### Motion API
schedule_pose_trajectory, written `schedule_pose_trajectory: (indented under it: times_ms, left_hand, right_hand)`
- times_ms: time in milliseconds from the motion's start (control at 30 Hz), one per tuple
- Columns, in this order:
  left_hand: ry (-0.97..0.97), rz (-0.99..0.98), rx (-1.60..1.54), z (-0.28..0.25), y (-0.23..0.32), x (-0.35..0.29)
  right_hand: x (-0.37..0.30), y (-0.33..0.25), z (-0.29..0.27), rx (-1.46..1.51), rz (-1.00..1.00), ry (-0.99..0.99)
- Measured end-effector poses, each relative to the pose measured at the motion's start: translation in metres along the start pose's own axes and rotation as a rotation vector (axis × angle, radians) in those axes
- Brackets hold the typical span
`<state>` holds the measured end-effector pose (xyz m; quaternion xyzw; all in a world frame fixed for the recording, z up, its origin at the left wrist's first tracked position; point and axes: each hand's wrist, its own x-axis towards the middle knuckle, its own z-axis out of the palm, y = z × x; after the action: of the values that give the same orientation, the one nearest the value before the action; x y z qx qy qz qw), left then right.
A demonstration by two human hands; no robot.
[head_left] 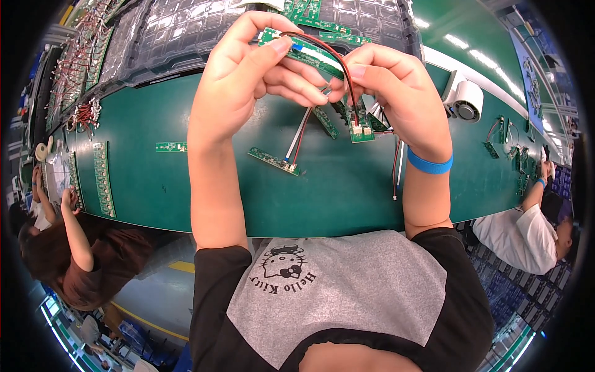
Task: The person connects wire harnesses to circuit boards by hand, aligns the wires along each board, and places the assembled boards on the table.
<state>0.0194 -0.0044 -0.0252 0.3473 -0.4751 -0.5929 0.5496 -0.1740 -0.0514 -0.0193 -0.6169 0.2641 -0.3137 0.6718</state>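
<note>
In front of me I hold up a narrow green circuit board (317,60) with a white strip along it. My left hand (238,77) pinches its left end between thumb and fingers. My right hand (400,84) is closed at its right end, by the wires; its exact grip is partly hidden. A red and black cable (331,47) arches over the board down towards white connectors on another board (362,132) below my right hand. Nearer me lies a slim board (273,161) with white, red and black wires. Another narrow board (325,122) rests behind it.
Clear plastic trays (173,40) and more green boards (325,25) stand at the back. Wired boards (80,56) pile up at the far left; a long board strip (104,180) lies nearby. At the right are a small white fan (466,100) and co-workers' boards (520,162). People sit on both sides.
</note>
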Motion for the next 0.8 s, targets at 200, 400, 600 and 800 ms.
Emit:
schedule_pose_trajectory:
  times_ms: [200,400,600,800]
  left_hand:
    - [-0.009,-0.001,0.008,0.0001,0.0007,-0.0013]
    - [-0.019,0.008,0.011,0.0004,-0.0011,0.0000]
    - [-0.016,0.007,0.015,0.0008,-0.0006,0.0000]
    - [-0.012,0.005,0.014,0.0011,-0.0012,0.0000]
  right_hand:
    - [0.0007,0.0019,-0.0011,-0.015,0.001,-0.009]
    - [-0.0003,0.0024,-0.0005,-0.036,0.022,0.027]
    - [-0.0003,0.0005,-0.0002,-0.029,0.051,0.029]
    - [0.0007,0.0013,-0.0004,-0.018,0.046,0.036]
